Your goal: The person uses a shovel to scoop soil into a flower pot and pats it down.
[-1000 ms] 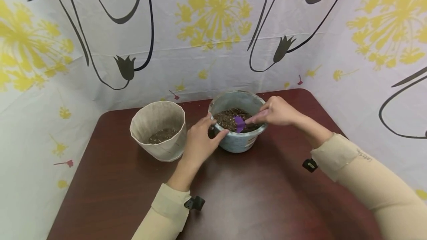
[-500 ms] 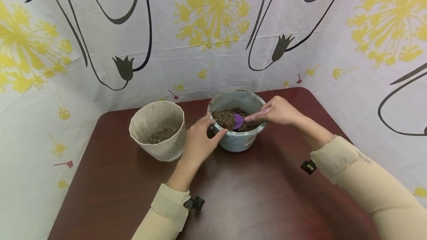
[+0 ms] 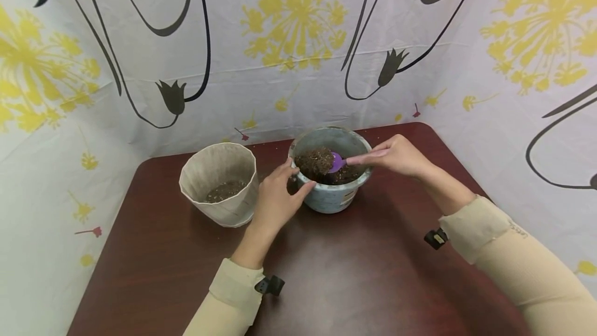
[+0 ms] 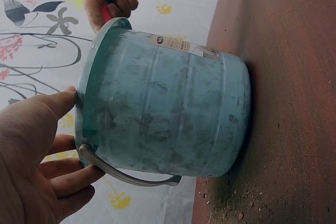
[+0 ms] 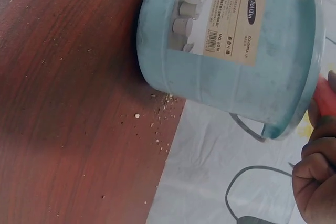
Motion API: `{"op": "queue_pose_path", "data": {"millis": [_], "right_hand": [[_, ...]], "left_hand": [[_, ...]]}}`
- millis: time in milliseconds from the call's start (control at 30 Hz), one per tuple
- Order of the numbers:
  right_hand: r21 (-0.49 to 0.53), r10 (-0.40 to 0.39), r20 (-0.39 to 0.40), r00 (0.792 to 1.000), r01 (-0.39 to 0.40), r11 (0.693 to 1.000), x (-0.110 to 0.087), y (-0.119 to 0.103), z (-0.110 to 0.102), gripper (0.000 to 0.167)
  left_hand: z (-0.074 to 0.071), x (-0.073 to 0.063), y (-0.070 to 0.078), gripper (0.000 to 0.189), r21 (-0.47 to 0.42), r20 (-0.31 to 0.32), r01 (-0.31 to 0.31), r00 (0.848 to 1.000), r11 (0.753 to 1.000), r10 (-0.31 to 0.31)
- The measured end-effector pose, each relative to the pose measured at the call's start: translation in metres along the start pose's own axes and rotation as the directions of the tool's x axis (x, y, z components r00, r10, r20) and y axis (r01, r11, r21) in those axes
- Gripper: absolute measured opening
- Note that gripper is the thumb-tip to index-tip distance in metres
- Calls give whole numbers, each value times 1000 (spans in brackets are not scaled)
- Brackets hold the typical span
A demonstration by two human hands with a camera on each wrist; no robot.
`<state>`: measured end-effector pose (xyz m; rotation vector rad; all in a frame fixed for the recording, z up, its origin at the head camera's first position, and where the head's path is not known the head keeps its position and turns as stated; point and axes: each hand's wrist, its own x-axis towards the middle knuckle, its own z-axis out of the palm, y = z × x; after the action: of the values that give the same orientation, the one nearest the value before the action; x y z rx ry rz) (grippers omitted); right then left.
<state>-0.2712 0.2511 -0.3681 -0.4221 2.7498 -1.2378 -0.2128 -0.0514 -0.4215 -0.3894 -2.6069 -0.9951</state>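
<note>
Soil (image 3: 314, 161) rises in a dark, crumbly mound at the left inside the bucket (image 3: 328, 199), against the tip of the trowel (image 3: 337, 162) — how much of it the purple blade bears, I cannot tell. Right hand (image 3: 397, 156) is clamped on the trowel's handle, just above the bucket's right rim, the blade pointing left. Left hand (image 3: 275, 195) grips the bucket's rim, thumb on the near edge and fingers round by the bail (image 4: 131, 180), which hangs down the side. The bucket stands upright on the table (image 3: 364, 258), blue and smudged, its label (image 5: 218, 24) facing the right wrist camera. Just left stands a pale pot (image 3: 238, 210), upright, with a low layer of soil at its bottom. Crumbs (image 5: 165, 103) lie on the table near the bucket's base; behind hangs a sheet (image 3: 308, 100) — white, printed with flowers.
</note>
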Motion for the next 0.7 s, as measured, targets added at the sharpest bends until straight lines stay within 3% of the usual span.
{"op": "queue_pose_path", "data": {"millis": [300, 467, 700], "right_hand": [[5, 62, -49, 997, -62, 998, -7, 7, -7, 30], [12, 26, -55, 998, -26, 1000, -9, 14, -10, 24], [44, -15, -50, 999, 17, 999, -10, 18, -11, 23]], "left_hand": [[0, 0, 0, 56, -4, -8, -8, 1000, 1000, 8], [-1, 1, 1, 57, -1, -1, -15, 1000, 1000, 15], [-9, 5, 3, 54, 76, 68, -36, 997, 996, 31]]}}
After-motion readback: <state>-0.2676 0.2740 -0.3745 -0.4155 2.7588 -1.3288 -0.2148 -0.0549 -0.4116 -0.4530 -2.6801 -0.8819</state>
